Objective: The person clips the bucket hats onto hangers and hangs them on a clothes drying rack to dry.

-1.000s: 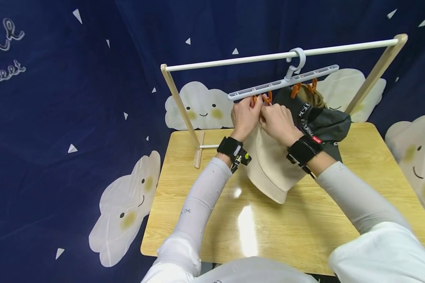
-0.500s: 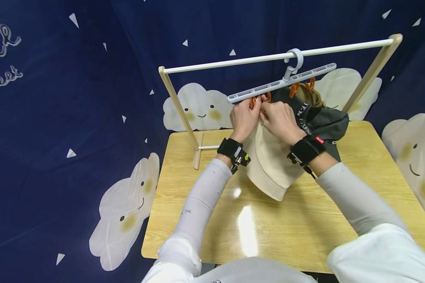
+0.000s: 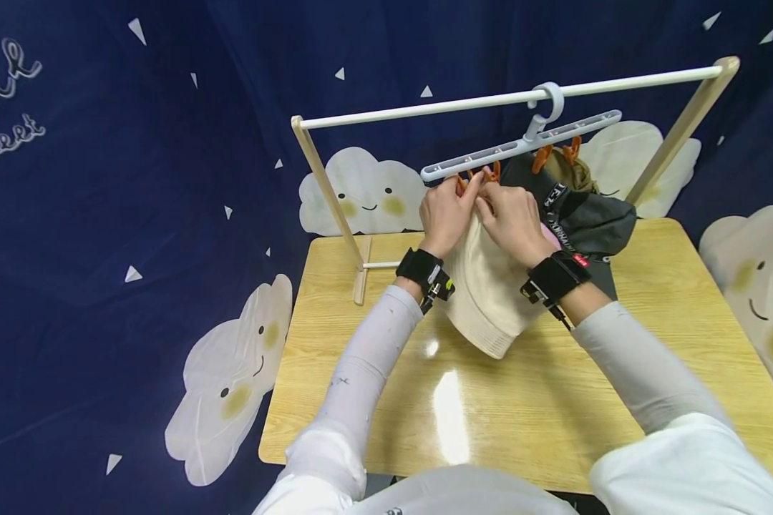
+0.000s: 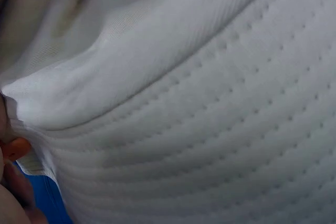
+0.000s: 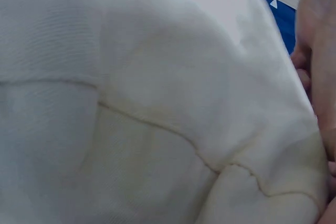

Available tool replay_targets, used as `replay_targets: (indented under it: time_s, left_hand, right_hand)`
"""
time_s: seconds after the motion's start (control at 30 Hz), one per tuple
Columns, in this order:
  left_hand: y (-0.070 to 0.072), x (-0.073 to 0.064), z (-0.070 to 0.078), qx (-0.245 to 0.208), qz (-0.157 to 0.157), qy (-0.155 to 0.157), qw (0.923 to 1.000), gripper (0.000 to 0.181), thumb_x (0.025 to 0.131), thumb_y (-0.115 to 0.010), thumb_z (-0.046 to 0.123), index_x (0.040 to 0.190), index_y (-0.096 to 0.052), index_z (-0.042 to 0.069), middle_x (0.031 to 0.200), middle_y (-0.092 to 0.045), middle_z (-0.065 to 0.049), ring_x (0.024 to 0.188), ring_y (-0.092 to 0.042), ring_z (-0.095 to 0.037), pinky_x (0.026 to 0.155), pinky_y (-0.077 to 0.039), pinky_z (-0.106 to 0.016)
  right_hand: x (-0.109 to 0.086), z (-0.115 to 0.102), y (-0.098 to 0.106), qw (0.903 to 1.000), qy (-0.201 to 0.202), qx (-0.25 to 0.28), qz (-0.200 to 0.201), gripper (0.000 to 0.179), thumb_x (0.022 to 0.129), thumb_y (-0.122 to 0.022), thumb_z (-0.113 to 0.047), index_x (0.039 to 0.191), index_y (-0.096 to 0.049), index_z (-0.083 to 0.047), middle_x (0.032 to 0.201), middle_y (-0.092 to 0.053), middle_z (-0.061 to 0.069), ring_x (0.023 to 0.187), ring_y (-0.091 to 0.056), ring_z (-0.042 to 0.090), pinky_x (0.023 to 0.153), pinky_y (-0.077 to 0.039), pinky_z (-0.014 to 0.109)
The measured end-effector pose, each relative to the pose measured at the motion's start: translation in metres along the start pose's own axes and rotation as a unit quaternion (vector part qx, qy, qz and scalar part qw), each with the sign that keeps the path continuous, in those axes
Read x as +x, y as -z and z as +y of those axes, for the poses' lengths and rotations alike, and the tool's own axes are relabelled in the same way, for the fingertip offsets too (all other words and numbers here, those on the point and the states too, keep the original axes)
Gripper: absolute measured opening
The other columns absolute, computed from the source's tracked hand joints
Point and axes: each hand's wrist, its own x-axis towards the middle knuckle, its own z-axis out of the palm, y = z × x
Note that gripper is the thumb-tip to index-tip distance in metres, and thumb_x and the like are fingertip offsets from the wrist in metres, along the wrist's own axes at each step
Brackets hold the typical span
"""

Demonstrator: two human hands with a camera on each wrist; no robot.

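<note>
A cream bucket hat with a stitched brim hangs beneath a light grey hanger. My left hand pinches an orange clip at the hat's upper edge, under the hanger's left half. Close beside it, my right hand grips the gathered top of the hat, its fingertips mostly hidden behind the cloth. Another orange clip shows just above the right fingers. Pale cloth fills both wrist views, with parts of the hands at the edges.
The hanger hooks over a white rod on a wooden stand. To the right hang a black cap and a brown cloth item, near more orange clips. Below is a wooden table; behind, a dark blue curtain.
The hat's lower brim has drawn up and slightly left. The hanger has shifted a little to the right. Both hands stay at the hat's top edge, and a pink patch now shows beside the right wrist.
</note>
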Motion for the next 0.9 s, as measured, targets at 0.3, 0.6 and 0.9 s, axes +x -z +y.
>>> replay_targets:
  time_s: [0.3,0.6,0.9]
  left_hand:
    - [-0.005,-0.003,-0.001,-0.001,-0.016,0.011,0.9998,0.051,0.102,-0.054,0.064,0.075,-0.054,0.020,0.064,-0.053,0.003,0.064,-0.064,-0.022,0.056,-0.045,-0.038]
    - [-0.004,0.005,-0.011,-0.009,-0.026,0.020,0.9994,0.047,0.102,-0.057,0.059,0.078,-0.058,0.019,0.075,-0.065,-0.005,0.077,-0.072,-0.032,0.061,-0.051,-0.045]
    - [0.008,0.021,-0.040,-0.021,-0.045,0.016,0.9986,0.046,0.103,-0.055,0.059,0.080,-0.058,0.020,0.074,-0.057,0.001,0.075,-0.067,-0.026,0.063,-0.049,-0.043]
  right_hand:
    - [-0.012,-0.002,-0.007,0.9994,-0.033,0.013,-0.006,0.014,0.100,-0.065,-0.012,0.098,-0.067,0.002,0.072,-0.062,0.018,0.064,-0.059,0.044,0.063,-0.043,0.058]
    - [-0.036,-0.008,-0.021,0.9974,-0.020,0.052,-0.045,0.057,0.093,-0.073,-0.009,0.145,-0.052,0.003,0.083,-0.062,0.023,0.071,-0.061,0.041,0.065,-0.048,0.055]
    - [-0.048,-0.033,-0.039,0.9917,-0.025,0.105,-0.070,0.072,0.092,-0.074,-0.010,0.155,-0.042,0.004,0.117,-0.068,0.031,0.107,-0.062,0.050,0.095,-0.047,0.063]
